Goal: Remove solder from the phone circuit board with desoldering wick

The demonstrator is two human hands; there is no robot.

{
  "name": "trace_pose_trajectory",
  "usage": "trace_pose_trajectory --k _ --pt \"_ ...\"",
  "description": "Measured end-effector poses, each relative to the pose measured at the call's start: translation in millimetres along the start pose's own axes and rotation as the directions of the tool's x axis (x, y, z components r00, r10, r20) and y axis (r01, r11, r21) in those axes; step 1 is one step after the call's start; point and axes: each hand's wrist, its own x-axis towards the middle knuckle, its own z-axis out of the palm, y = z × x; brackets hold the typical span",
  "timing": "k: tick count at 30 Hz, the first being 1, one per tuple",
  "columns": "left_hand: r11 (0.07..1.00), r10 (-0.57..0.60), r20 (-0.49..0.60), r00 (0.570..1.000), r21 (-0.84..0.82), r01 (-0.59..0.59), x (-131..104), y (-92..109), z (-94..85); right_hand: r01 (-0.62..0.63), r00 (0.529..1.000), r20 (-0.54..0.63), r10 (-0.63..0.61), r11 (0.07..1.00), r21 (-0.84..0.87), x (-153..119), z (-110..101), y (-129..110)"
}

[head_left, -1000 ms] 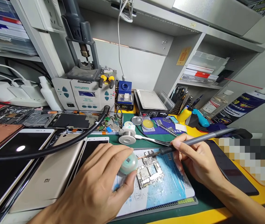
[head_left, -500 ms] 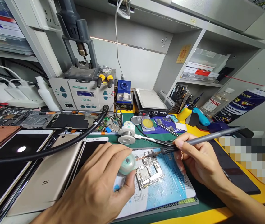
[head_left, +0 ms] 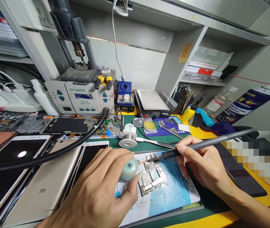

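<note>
Thumb and fingers of my left hand are closed around a round, pale green spool of desoldering braid. A thin copper strip reaches from the spool onto the upper left part of a phone circuit board. Pinched like a pen in my right hand is a grey soldering iron. Its tip points left and meets the copper strip over the board; the exact contact is too small to make out. The board lies on a white-and-blue printed sheet.
A solder wire reel, a tin of yellow paste and tweezers lie behind the board. Phones line the left, crossed by a thick black hose. A hot-air station and small heating plate stand behind.
The view has shifted slightly, so the background sits a little further left. Both hands keep their grips, and the iron's tip stays near the same spot at the copper strip.
</note>
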Motion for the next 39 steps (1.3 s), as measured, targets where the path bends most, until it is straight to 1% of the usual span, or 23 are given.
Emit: trace_pose_trajectory --k 4,9,13,18,23,28,33,36,39 --pt "1.000 0.002 0.012 1.000 -0.015 -0.002 -0.4 1.5 0.0 0.006 1.000 0.003 -0.006 1.000 0.003 0.2 0.1 0.1" --pt "0.999 0.015 -0.001 1.000 -0.030 -0.015 0.0 4.8 0.0 0.015 1.000 0.005 -0.015 1.000 0.010 1.3 0.0 2.7" --pt "0.999 0.012 0.019 1.000 -0.031 -0.011 -1.4 6.1 -0.5 0.030 1.000 0.009 -0.030 0.999 0.020 1.2 0.2 4.8" --pt "0.999 -0.022 0.038 0.999 -0.030 0.023 -2.5 8.5 0.3 0.028 1.000 0.001 -0.028 0.999 0.026 -1.0 2.3 3.4" --pt "1.000 -0.024 0.057 0.998 -0.013 0.024 -2.9 11.5 1.1 0.022 1.000 -0.007 -0.022 0.999 0.033 -2.7 3.1 2.4" --pt "1.000 -0.020 0.053 0.998 -0.023 0.022 -3.7 10.0 1.6 0.026 1.000 -0.011 -0.025 0.999 0.034 -1.0 4.6 1.5" --pt "0.997 -0.068 0.036 0.997 -0.029 0.070 -5.0 12.5 3.7 0.028 1.000 -0.009 -0.028 0.999 0.032 0.3 5.4 1.5" --pt "0.997 -0.072 0.028 0.997 -0.033 0.072 -4.9 13.2 4.2 0.023 1.000 -0.016 -0.023 0.999 0.024 -0.3 5.3 1.2" --pt "0.998 -0.045 0.035 0.998 -0.030 0.046 -3.3 12.0 4.1 0.021 1.000 -0.024 -0.021 1.000 0.015 -1.5 5.0 1.2"
